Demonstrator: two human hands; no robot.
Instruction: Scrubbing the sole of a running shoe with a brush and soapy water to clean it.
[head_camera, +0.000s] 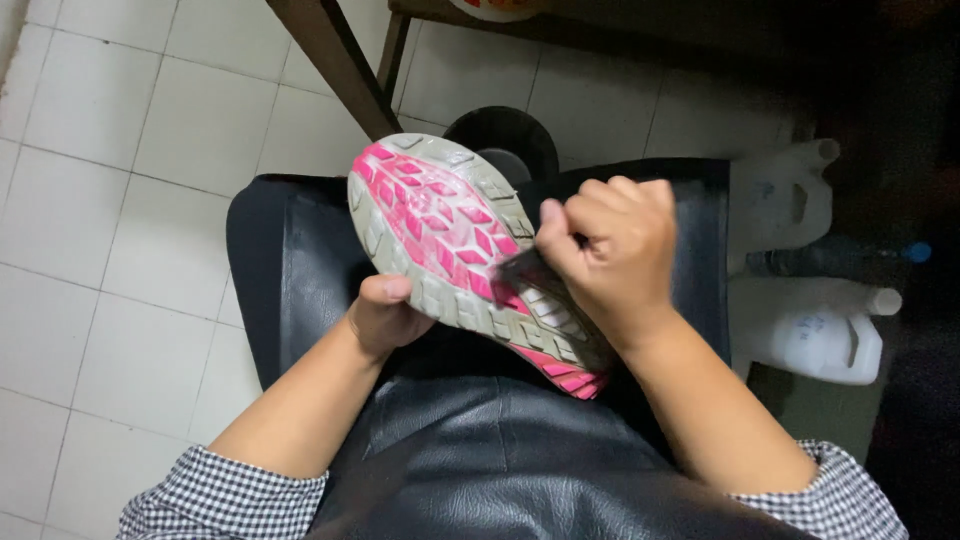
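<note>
The shoe (450, 235) lies sole-up at centre frame over a black leatherette apron (480, 460), its grey rubber sole studded with pink lugs. The left hand (385, 315) cups its edge from seven o'clock. At three o'clock, the right hand (610, 250) has its fingers closed on a small dark abrasive piece (520, 268), apparently scuffing the sole; the next stroke calls for steady pressure.

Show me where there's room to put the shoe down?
Bare white floor tiles lie open left of the black apron. It is crowded right, by the white jugs. Both hands, left and right, hold the shoe.
</note>
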